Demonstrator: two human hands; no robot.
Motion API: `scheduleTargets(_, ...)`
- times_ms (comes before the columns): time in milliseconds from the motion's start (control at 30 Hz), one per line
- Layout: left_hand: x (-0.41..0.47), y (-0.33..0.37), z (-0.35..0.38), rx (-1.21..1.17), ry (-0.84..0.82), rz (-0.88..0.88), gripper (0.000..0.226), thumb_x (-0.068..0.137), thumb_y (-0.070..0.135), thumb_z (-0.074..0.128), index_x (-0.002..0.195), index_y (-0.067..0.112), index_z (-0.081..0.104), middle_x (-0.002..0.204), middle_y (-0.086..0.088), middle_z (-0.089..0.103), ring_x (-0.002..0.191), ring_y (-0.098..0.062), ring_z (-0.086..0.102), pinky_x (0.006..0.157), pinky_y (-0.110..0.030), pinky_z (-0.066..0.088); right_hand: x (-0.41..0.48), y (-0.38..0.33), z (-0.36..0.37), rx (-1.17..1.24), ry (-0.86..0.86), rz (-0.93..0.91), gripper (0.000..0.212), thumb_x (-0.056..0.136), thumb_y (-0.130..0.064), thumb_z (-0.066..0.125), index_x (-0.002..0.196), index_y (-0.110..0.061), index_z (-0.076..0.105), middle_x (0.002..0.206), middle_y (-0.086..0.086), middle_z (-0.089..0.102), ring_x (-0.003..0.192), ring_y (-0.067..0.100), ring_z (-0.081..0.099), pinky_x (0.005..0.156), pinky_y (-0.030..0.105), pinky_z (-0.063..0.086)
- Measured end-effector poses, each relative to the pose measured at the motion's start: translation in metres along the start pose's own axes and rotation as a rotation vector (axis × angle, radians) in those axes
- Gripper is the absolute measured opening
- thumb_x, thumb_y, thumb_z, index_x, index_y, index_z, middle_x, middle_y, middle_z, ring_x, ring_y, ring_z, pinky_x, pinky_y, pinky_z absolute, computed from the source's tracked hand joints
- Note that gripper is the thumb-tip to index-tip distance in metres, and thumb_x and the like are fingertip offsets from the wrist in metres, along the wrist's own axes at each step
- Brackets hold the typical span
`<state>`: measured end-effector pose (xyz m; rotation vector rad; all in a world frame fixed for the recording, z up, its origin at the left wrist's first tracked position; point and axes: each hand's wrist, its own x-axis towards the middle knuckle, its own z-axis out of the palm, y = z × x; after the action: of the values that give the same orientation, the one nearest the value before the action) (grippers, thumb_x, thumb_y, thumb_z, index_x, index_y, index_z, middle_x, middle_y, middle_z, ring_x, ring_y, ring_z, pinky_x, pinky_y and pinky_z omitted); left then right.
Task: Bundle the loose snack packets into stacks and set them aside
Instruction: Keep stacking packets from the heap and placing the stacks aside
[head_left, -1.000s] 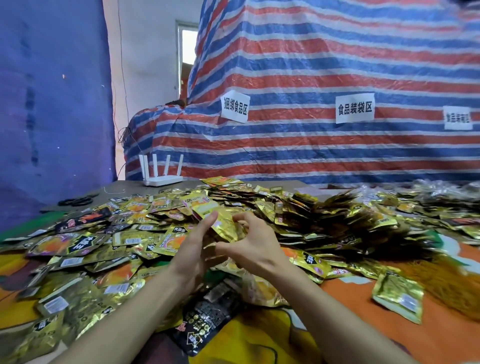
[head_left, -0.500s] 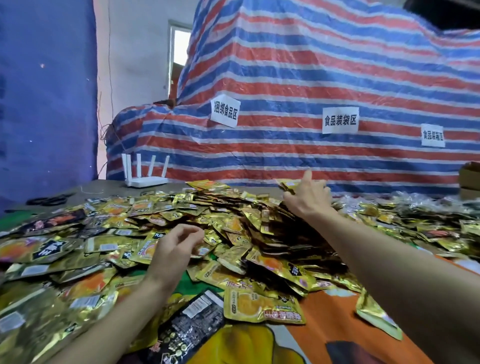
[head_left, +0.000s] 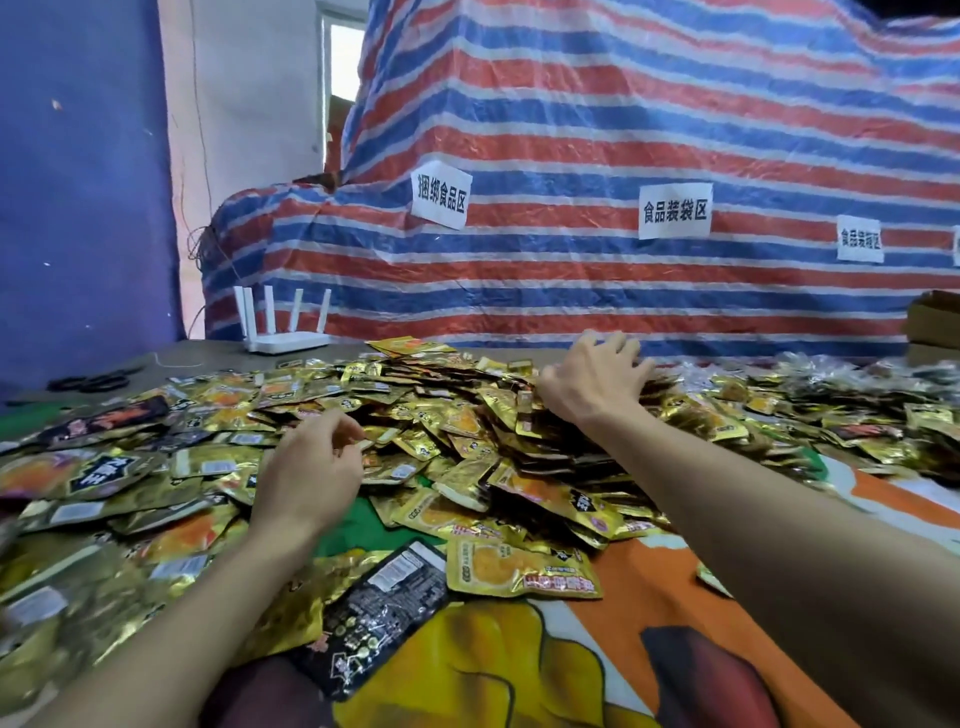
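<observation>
The loose gold foil snack packets (head_left: 457, 431) lie in a wide heap across the middle of the table (head_left: 649, 597), which is covered by a bright orange, yellow and green printed cloth. I see the right hand (head_left: 592, 382) reaching to the far side of the heap, its fingers (head_left: 623, 353) straight and spread, resting on top of the packets and gripping nothing. The left hand (head_left: 306, 473) hovers over the near left side of the heap with its fingers (head_left: 345, 428) loosely curled. I cannot tell whether anything is pinched between them.

One black printed foil packet (head_left: 384, 592) lies at the near edge of the heap. At the far left of the table stand a white router with upright antennas (head_left: 285, 338) and a pair of black scissors (head_left: 93, 383). Behind the table hangs a red, blue and white striped tarpaulin (head_left: 623, 130) bearing white paper labels (head_left: 674, 212). A brown cardboard box (head_left: 935, 322) sits at the far right.
</observation>
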<state>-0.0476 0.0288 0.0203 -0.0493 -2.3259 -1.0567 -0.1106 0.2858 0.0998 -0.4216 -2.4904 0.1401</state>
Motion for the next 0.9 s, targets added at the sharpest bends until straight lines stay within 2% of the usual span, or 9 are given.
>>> scheduleTargets(100, 0.009, -0.010, -0.010, 0.233, -0.059, -0.082, 0.021, 0.094, 0.023, 0.058, 0.115, 0.025, 0.060, 0.117, -0.002, 0.059, 0.106, -0.025, 0.056, 0.098, -0.047, 0.046, -0.027, -0.029, -0.003, 0.224, 0.089, -0.261, 0.050, 0.091, -0.044, 0.055, 0.128, -0.010, 0.054, 0.129, 0.017, 0.056, 0.119, 0.034, 0.049, 0.101, 0.048, 0.041)
scheduleTargets(233, 0.015, -0.022, -0.017, 0.529, -0.194, -0.223, 0.045, 0.092, 0.038, 0.055, 0.135, 0.024, 0.049, 0.147, -0.011, 0.040, 0.138, -0.032, 0.035, 0.114, -0.053, 0.029, -0.089, -0.071, 0.018, 0.430, -0.304, -0.561, 0.047, 0.087, -0.033, 0.061, 0.131, -0.016, 0.054, 0.118, 0.008, 0.064, 0.108, 0.027, 0.060, 0.091, 0.041, 0.053)
scheduleTargets(300, 0.018, -0.031, -0.021, 0.602, -0.194, -0.332, 0.060, 0.089, 0.045, 0.057, 0.142, 0.021, 0.043, 0.156, -0.015, 0.029, 0.145, -0.037, 0.024, 0.118, -0.057, 0.019, -0.112, -0.089, 0.039, 0.296, -0.415, -0.675, 0.059, 0.084, -0.033, 0.062, 0.141, -0.020, 0.047, 0.137, 0.012, 0.053, 0.129, 0.031, 0.047, 0.106, 0.045, 0.043)
scheduleTargets(367, 0.021, -0.040, -0.027, 0.665, -0.172, -0.428, 0.076, 0.085, 0.054, 0.062, 0.148, 0.020, 0.037, 0.161, -0.018, 0.021, 0.148, -0.041, 0.016, 0.118, -0.063, 0.012, -0.117, -0.104, 0.055, 0.218, -0.478, -0.691, 0.073, 0.084, -0.033, 0.062, 0.152, -0.025, 0.035, 0.160, 0.012, 0.027, 0.149, 0.033, 0.020, 0.120, 0.052, 0.021)
scheduleTargets(433, 0.025, -0.048, -0.033, 0.721, -0.181, -0.485, 0.097, 0.078, 0.065, 0.067, 0.155, 0.020, 0.026, 0.165, -0.020, 0.011, 0.150, -0.046, 0.006, 0.117, -0.069, 0.004, -0.109, -0.115, 0.062, 0.242, -0.583, -0.625, 0.081, 0.085, -0.027, 0.058, 0.158, -0.030, 0.023, 0.169, 0.008, 0.002, 0.155, 0.031, -0.001, 0.123, 0.056, 0.007)
scheduleTargets(533, 0.026, -0.058, -0.030, 0.672, -0.233, -0.532, 0.116, 0.075, 0.069, 0.070, 0.160, 0.023, 0.007, 0.166, -0.019, -0.007, 0.150, -0.048, -0.008, 0.116, -0.069, -0.005, -0.093, -0.129, 0.072, 0.271, -0.748, -0.589, 0.089, 0.082, -0.017, 0.050, 0.159, -0.043, 0.012, 0.169, 0.003, -0.014, 0.155, 0.032, -0.011, 0.120, 0.062, 0.003)
scheduleTargets(700, 0.028, -0.062, -0.021, 0.685, -0.206, -0.491, 0.079, 0.080, 0.066, 0.066, 0.142, 0.022, 0.047, 0.156, -0.007, 0.038, 0.147, -0.032, 0.023, 0.115, -0.057, 0.021, -0.085, -0.158, 0.087, 0.261, -0.749, -0.707, 0.091, 0.085, -0.011, 0.047, 0.155, -0.055, 0.010, 0.169, -0.006, -0.012, 0.156, 0.031, -0.007, 0.119, 0.065, 0.007)
scheduleTargets(800, 0.029, -0.063, -0.021, 0.712, -0.129, -0.420, 0.065, 0.083, 0.058, 0.069, 0.135, 0.022, 0.056, 0.150, -0.002, 0.044, 0.142, -0.026, 0.030, 0.111, -0.052, 0.028, -0.084, -0.168, 0.097, 0.187, -0.703, -0.750, 0.077, 0.096, -0.021, 0.045, 0.154, -0.058, 0.009, 0.170, -0.005, 0.003, 0.155, 0.034, 0.005, 0.118, 0.066, 0.008)
scheduleTargets(900, 0.030, -0.065, -0.019, 0.655, -0.134, -0.421, 0.062, 0.084, 0.054, 0.069, 0.133, 0.019, 0.057, 0.152, -0.004, 0.042, 0.145, -0.031, 0.028, 0.114, -0.053, 0.026, -0.085, -0.169, 0.099, 0.088, -0.563, -0.775, 0.064, 0.101, -0.029, 0.045, 0.154, -0.055, 0.019, 0.163, 0.000, 0.026, 0.148, 0.036, 0.022, 0.113, 0.064, 0.024)
